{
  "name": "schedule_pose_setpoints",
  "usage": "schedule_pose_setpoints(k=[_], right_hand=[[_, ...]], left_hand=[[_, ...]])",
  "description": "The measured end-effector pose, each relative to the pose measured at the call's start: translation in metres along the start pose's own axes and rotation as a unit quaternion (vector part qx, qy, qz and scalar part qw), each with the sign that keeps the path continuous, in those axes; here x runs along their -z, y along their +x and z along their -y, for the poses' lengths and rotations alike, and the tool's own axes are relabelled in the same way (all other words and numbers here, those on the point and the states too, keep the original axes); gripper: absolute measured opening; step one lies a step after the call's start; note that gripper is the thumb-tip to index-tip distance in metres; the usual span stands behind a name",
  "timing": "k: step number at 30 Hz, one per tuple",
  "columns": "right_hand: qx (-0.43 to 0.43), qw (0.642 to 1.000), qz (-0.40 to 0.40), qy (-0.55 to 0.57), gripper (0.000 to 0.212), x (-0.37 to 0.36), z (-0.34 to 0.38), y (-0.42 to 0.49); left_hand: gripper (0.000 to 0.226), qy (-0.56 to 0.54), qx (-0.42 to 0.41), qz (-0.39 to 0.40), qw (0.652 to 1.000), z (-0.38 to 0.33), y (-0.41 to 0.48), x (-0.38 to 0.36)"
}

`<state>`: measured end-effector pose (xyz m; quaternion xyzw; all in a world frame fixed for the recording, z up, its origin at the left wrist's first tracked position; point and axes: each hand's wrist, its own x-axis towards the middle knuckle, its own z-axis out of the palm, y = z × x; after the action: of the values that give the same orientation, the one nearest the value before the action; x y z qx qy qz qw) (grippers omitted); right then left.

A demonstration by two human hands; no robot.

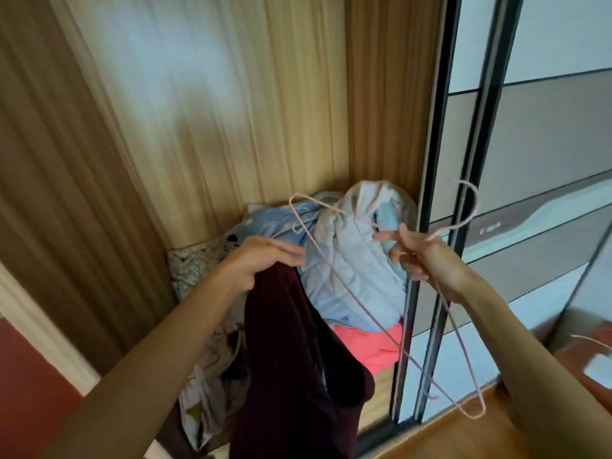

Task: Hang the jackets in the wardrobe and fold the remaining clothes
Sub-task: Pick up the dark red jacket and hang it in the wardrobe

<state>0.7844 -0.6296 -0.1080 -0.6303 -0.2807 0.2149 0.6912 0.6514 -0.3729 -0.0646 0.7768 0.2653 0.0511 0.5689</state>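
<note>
Your left hand (pixel 261 260) gripped the maroon jacket (pixel 298 359) by its top, hanging just left of the pink hanger (pixel 364 308) that your right hand (pixel 420 256) pinched near its hook, its bar slanting down to the right.

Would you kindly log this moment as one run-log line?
left hand: holds dark maroon fabric garment | right hand: holds thin pink wire hanger | garment not yet on hanger

clothes pile (pixel 347 260) fills corner, wardrobe door (pixel 530 160) right
</note>
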Motion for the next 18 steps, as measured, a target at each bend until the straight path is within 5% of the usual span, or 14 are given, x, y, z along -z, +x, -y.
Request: schedule_pose_setpoints(k=[8,18], right_hand=[[-0.097,0.977,0.072,-0.175,0.062,0.05,-0.076,-0.092],[-0.092,0.983,0.049,-0.151,0.075,0.069,-0.099,-0.142]], left_hand=[[0.034,0.027,-0.014,-0.012,0.999,0.02,0.018,-0.045],[0.037,0.005,-0.083,-0.004,0.997,0.018,0.019,-0.062]])
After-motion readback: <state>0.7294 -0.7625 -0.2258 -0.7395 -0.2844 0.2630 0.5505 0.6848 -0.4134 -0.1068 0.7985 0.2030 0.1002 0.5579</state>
